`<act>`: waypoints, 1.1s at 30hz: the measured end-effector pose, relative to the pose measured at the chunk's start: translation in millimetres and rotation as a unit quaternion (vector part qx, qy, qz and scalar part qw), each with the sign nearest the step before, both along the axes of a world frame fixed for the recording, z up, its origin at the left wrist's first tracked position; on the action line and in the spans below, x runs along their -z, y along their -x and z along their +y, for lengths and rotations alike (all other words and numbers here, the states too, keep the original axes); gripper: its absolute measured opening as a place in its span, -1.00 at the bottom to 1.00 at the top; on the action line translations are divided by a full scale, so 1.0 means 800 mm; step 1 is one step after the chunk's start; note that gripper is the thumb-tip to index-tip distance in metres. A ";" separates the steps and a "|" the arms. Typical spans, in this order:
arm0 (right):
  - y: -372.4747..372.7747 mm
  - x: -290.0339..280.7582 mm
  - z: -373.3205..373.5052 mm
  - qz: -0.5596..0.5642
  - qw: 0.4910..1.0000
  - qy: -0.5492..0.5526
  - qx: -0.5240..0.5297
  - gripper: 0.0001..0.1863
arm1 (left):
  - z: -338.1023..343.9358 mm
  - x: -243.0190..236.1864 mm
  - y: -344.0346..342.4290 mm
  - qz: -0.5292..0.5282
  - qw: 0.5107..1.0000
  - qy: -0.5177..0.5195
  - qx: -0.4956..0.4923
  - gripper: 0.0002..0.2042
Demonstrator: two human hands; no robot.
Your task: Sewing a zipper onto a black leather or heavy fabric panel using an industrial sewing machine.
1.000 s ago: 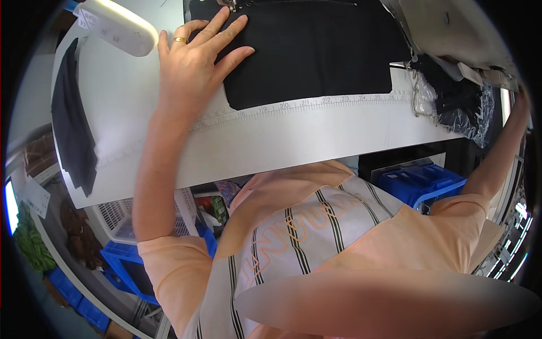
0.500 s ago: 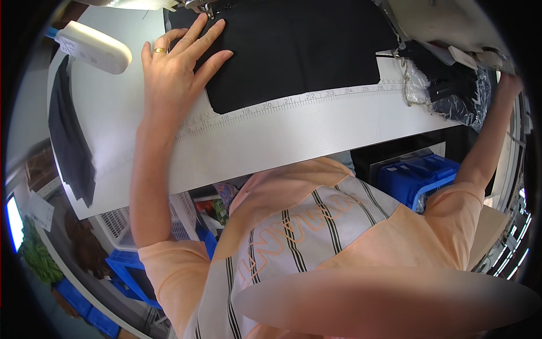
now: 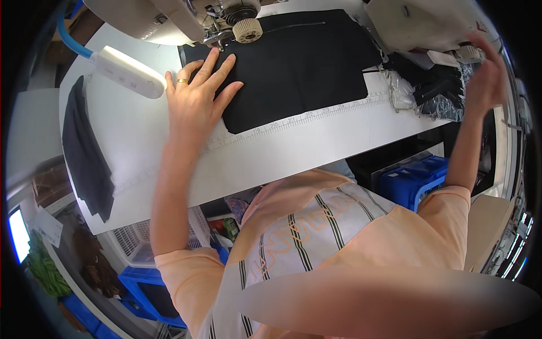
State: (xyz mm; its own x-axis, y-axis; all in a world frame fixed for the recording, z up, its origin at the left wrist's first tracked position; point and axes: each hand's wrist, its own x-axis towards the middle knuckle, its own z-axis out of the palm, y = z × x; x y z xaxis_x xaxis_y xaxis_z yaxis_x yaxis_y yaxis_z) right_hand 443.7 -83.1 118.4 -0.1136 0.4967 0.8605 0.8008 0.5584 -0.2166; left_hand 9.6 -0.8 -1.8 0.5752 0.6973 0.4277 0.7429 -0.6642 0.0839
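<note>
My left hand (image 3: pixel 197 90) rests flat on the left end of a black fabric panel (image 3: pixel 293 68), its fingers spread and a ring on one of them. The fingertips lie just below the presser foot (image 3: pixel 221 45) of a sewing machine (image 3: pixel 147 20). A zipper (image 3: pixel 293 25) runs along the far part of the panel. At the far right, my right hand (image 3: pixel 486 82) is raised beside the machine's right end, close to a small dial (image 3: pixel 470 53). Motion smears its fingers, so whether it holds anything does not show.
A lit white lamp (image 3: pixel 130 72) hangs left of my left hand. Dark fabric pieces (image 3: pixel 84 150) lie at the table's left edge. Black zippers (image 3: pixel 437 85) in clear plastic sit at the right. Below are a white basket (image 3: pixel 132 243) and a blue bin (image 3: pixel 412 181).
My right hand has come up and inward from the far right edge. The view has shifted, showing more of the machine head. My left hand keeps its place on the panel.
</note>
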 end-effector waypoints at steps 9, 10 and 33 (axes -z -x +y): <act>0.165 0.047 0.161 -0.245 0.757 0.605 -0.006 -0.44 | -0.002 -0.005 0.002 -0.064 0.997 0.021 0.022 -0.66; 0.182 0.042 0.150 -0.249 0.712 0.656 -0.029 -0.55 | -0.001 -0.003 0.008 -0.062 0.998 0.020 0.016 -0.66; 0.153 0.046 -0.142 -0.060 0.907 0.417 -0.018 -0.76 | -0.126 -0.038 -0.035 -0.091 0.937 0.248 0.229 -0.88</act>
